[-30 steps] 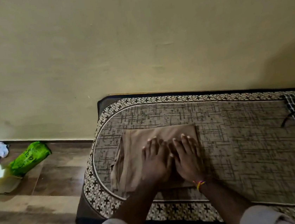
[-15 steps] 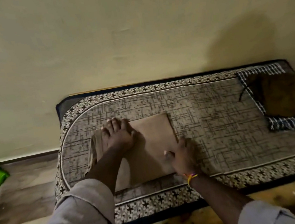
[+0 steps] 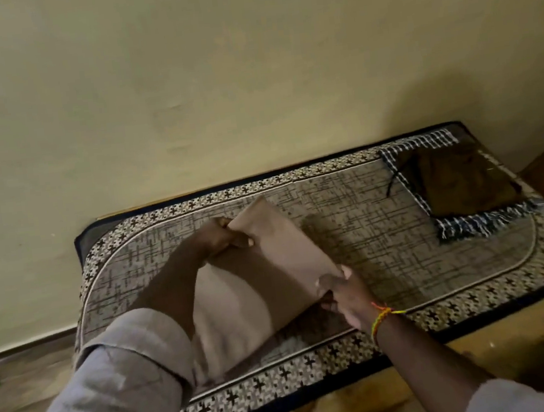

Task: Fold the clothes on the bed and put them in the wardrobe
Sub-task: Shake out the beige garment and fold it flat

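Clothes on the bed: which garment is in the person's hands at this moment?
The folded tan garment, gripped by the left hand and right hand. The dark brown garment lies untouched on the checked cloth.

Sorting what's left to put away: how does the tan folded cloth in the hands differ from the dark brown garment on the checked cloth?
The tan folded cloth is plain and light; the dark brown garment is much darker. The tan one is gripped at two ends by the left hand and right hand, partly raised; the brown one lies flat and untouched on the checked cloth. Both are over the patterned bed cover.
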